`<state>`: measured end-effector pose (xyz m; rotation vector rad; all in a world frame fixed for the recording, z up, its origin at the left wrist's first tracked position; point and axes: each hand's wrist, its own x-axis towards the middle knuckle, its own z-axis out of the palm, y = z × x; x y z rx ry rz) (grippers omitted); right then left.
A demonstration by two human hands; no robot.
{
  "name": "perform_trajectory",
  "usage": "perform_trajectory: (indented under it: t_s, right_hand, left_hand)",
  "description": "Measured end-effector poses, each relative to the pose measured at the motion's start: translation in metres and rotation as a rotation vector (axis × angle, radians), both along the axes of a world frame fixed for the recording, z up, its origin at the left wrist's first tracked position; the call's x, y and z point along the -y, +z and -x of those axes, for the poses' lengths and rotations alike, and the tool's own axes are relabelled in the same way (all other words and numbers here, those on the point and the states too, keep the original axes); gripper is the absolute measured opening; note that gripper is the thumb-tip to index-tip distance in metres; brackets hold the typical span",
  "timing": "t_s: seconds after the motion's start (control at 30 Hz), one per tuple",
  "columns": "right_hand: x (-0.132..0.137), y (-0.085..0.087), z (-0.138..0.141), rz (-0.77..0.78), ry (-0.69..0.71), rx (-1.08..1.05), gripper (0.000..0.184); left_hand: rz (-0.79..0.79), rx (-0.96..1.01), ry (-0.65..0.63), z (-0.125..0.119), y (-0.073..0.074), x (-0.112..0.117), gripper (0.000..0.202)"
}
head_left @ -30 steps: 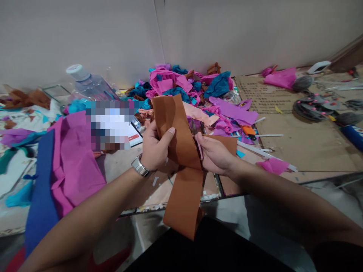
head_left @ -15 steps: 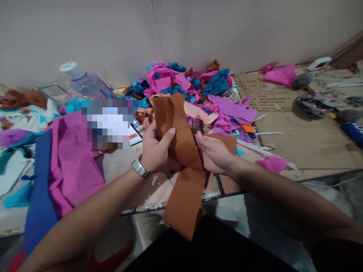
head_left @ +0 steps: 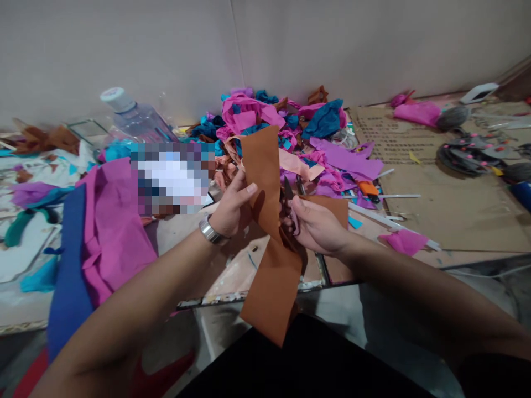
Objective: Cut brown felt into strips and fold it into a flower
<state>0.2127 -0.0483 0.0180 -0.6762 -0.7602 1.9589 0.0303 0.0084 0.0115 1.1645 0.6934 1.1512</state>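
Note:
A brown crepe paper strip point(head_left: 263, 166) stands upright between my hands, its lower length hanging over the table's front edge toward my lap. My left hand point(head_left: 233, 205), with a metal watch on the wrist, grips the strip at its left side, thumb on the near face and fingers behind. In my right hand point(head_left: 317, 225) are scissors point(head_left: 289, 193), blades pointing up beside the strip's right edge. Part of the scissors' handle is hidden by my fingers. Another brown piece point(head_left: 332, 205) lies on the table behind my right hand.
Crumpled pink, teal and purple paper scraps point(head_left: 253, 113) are heaped against the wall. A clear bottle point(head_left: 143, 119) stands at the left, near a pixelated area. Pink and blue sheets point(head_left: 72, 265) hang over the front edge. Cardboard point(head_left: 415, 204) and an orange cutter point(head_left: 368, 190) lie rightward.
The scissors have come into clear view, tilted up away from the paper's edge. The upper part of the brown strip has turned more upright and looks narrower. The view has shifted slightly.

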Motion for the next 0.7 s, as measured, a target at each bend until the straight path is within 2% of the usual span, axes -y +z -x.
perform_trajectory:
  t_s: [0.1, 0.27, 0.37, 0.43, 0.53, 0.7]
  right_hand:
    - [0.003, -0.001, 0.0, -0.042, 0.035, -0.011, 0.034]
    - [0.01, -0.002, 0.001, -0.08, 0.159, -0.015, 0.04]
    - [0.012, 0.001, 0.002, -0.122, 0.191, -0.037, 0.036]
    - [0.013, 0.003, 0.002, -0.138, 0.188, -0.047, 0.033]
    - [0.013, 0.006, 0.001, -0.132, 0.165, -0.049, 0.033]
    - [0.011, 0.01, 0.0, -0.129, 0.146, -0.045, 0.042]
  left_hand:
    - [0.05, 0.016, -0.103, 0.004, 0.004, 0.001, 0.063]
    - [0.115, 0.153, -0.295, 0.01, 0.011, 0.004, 0.058]
    - [0.121, 0.126, -0.354, 0.01, 0.016, 0.005, 0.053]
    - [0.098, 0.13, -0.304, 0.009, 0.017, 0.006, 0.048]
    - [0.077, 0.128, -0.15, 0.007, 0.017, 0.007, 0.045]
    - [0.038, 0.081, 0.071, 0.003, 0.017, 0.007, 0.049]
